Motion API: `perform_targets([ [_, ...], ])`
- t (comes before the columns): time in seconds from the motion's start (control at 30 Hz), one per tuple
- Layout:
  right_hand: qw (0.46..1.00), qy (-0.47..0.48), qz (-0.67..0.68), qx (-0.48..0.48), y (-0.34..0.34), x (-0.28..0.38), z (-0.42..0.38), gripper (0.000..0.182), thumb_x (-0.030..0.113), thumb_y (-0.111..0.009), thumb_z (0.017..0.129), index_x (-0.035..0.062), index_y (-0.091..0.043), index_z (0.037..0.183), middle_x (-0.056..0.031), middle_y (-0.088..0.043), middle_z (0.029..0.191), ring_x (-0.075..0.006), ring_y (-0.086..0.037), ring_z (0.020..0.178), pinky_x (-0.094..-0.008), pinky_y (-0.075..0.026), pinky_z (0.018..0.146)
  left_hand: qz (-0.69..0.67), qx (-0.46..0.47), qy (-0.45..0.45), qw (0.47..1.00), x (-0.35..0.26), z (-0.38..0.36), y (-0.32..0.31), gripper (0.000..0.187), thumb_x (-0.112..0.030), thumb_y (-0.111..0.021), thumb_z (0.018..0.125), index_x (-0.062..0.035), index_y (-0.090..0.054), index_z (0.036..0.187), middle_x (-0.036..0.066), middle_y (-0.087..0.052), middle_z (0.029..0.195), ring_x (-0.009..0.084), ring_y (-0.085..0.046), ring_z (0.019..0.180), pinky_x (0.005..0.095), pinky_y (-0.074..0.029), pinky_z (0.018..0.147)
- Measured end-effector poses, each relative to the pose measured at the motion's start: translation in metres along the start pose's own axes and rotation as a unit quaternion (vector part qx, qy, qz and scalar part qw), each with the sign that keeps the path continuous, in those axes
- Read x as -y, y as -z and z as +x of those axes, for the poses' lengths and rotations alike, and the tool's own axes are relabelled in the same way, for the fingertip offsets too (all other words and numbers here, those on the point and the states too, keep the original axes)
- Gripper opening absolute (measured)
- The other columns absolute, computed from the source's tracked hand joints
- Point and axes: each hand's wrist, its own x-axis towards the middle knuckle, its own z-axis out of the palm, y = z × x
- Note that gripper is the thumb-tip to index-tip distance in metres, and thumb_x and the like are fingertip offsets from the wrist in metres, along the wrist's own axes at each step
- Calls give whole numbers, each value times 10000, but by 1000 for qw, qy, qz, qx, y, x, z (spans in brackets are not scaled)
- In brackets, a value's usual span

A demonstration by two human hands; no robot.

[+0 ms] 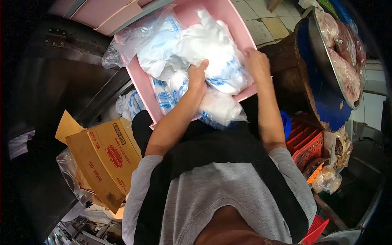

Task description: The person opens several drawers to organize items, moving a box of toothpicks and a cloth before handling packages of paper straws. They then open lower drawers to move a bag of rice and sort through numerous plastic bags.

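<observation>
A pulled-out pink drawer (241,26) holds several clear-wrapped packs of white plastic bags with blue print. My left hand (197,77) reaches into its middle, closed on the edge of a large pack of plastic bags (210,47); the thumb lies on top and most fingers are hidden. At the drawer's right side, my right hand (258,64) is curled closed beside the same pack. What its fingers pinch is hidden. A smaller white pack (220,108) lies at the near edge, below my left hand. A bluish-white pack (159,45) rests at the left.
An open cardboard box (104,155) stands at lower left. To the right, a metal tray (332,69) with wrapped meat (345,73) sits on a blue-topped wooden barrel (302,69). Below it are a red crate (304,143) and tied clear bags (326,179).
</observation>
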Motion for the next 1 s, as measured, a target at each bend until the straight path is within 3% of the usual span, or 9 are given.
perform_targets([
  [0.23,893,66,428,-120,-3,36,34,573,347,-684,813,8,-526,1246,-177,-656,1046,-285,-646,938,-395,-498,815,19,110,-11,994,-14,-1,2,437,-76,-648,819,30,-495,1214,150,-589,1154,259,-601,1026,382,-489,902],
  [0.37,846,15,528,79,2,68,33,570,354,-705,789,-10,-526,1190,-153,-643,1064,-254,-613,976,-352,-472,851,-76,143,-36,986,-33,-13,-5,438,-110,-646,826,26,-501,1216,146,-591,1148,260,-597,1035,387,-483,907],
  [0.43,931,111,348,-15,-6,83,27,542,325,-736,757,-13,-552,1139,-176,-643,1032,-224,-618,951,-339,-476,814,-95,122,5,988,-31,-7,-2,443,-129,-645,833,27,-500,1222,141,-591,1147,270,-586,1053,389,-476,918],
  [0.53,898,101,427,-27,-7,85,28,564,324,-741,751,-16,-544,1156,-197,-640,1023,-252,-613,969,-345,-472,836,-127,70,7,989,-22,7,17,443,-130,-644,842,31,-495,1227,140,-584,1155,282,-576,1067,408,-473,923],
  [0.6,875,-68,479,-1,16,75,28,680,303,-752,747,-64,-469,1245,-187,-591,1138,-239,-594,993,-335,-468,859,-98,33,-16,995,-36,-6,13,448,-122,-640,844,30,-486,1237,145,-578,1168,288,-572,1074,422,-469,928],
  [0.73,972,-75,219,-43,-2,27,42,715,266,-717,753,-29,-392,1317,-286,-567,1149,-376,-585,1038,-400,-475,867,-93,-48,19,994,-47,4,44,474,-86,-653,828,43,-471,1246,149,-576,1167,279,-584,1047,413,-497,882],
  [0.83,1000,-5,25,1,-7,36,28,619,216,-680,773,24,-425,1304,-317,-475,1252,-433,-536,1068,-448,-460,881,-72,-33,6,997,-39,12,61,469,-119,-642,834,41,-473,1242,156,-574,1177,300,-584,1054,430,-486,904],
  [0.9,967,172,-56,-181,4,51,17,556,206,-642,803,64,-436,1300,-277,-435,1319,-412,-524,1087,-470,-450,881,-107,0,24,994,-44,6,58,476,-153,-619,838,29,-472,1252,168,-563,1203,314,-564,1090,450,-455,945],
  [1.0,972,209,74,-80,-7,68,15,594,339,-577,875,80,-379,1372,-248,-381,1389,-411,-433,1225,-440,-373,1002,-177,90,81,977,-42,8,58,491,-208,-569,841,20,-471,1263,191,-549,1235,339,-539,1134,469,-417,995],
])
